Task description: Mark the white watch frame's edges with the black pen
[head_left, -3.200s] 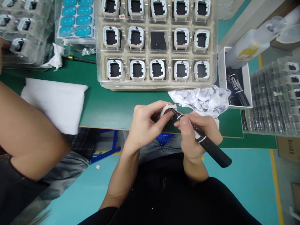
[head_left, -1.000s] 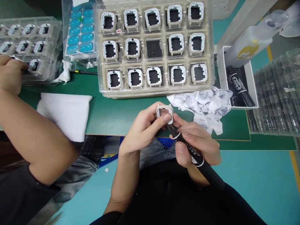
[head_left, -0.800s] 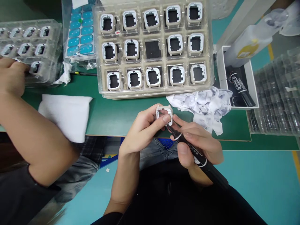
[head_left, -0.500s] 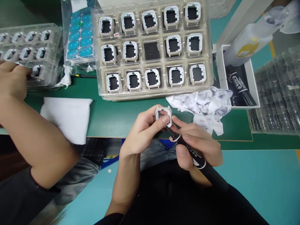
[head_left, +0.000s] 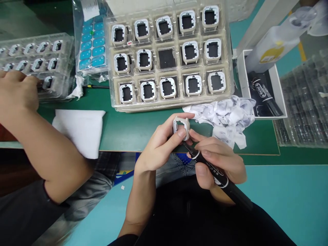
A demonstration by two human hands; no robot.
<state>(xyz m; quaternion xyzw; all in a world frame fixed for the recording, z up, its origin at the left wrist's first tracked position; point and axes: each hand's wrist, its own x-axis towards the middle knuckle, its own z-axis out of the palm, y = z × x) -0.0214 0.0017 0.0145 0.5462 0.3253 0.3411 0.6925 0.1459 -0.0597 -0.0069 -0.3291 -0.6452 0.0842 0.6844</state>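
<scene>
Marker (head_left: 216, 176) lies diagonal, tip pointing up-left against white frame (head_left: 181, 125).

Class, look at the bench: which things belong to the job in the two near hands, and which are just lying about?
In use: left hand holding a white frame; right hand holding a black marker; tray of matching frames, one slot empty.
Lying about: crumpled paper, white cloth, blue sticker sheet, white box.
</scene>
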